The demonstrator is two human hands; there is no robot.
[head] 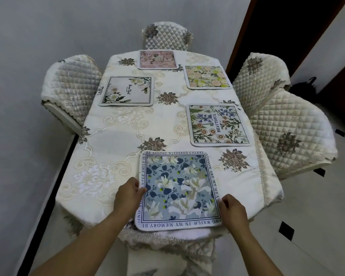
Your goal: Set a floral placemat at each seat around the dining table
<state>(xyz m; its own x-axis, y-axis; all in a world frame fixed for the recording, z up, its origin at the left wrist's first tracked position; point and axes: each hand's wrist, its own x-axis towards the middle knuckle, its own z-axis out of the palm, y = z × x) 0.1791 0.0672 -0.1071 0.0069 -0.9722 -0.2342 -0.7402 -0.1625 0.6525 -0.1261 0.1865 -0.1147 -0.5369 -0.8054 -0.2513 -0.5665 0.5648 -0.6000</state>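
A blue floral placemat (178, 191) is lying flat at the near end of the dining table (116, 140), its near edge just reaching the table's near edge. The left hand (128, 193) is gripping the mat's left edge, thumb lying on top of the fabric and the other fingers tucked beneath it, out of sight. The right hand (232, 209) is pinching the mat's lower right edge with its fingers curled together on it; exactly which fingertips are touching the cloth is hard to make out, since the knuckles are covering them. Lettering is running around the mat's border, and both hands are hiding parts of it.

Beyond the blue mat, toward its far right, a placemat with purple and orange flowers (217, 125) is sitting near the table's right edge. Farther off on the same side, a yellow and pink floral placemat (206, 76) is lying flat. To the blue mat's far left, a pale placemat with white blossoms at its corners (126, 91) is resting near the left edge. Farthest from the blue mat, at the table's far end, a pinkish placemat (157, 59) is showing only a blurred pattern.

Quilted chairs are standing around the table: one at the far end (166, 37), one on the left (70, 85), and two on the right, the farther (262, 76) and the nearer (295, 134). The nearer left side of the table is bearing no mat. A dark doorway (287, 22) at the upper right is too dim to read.
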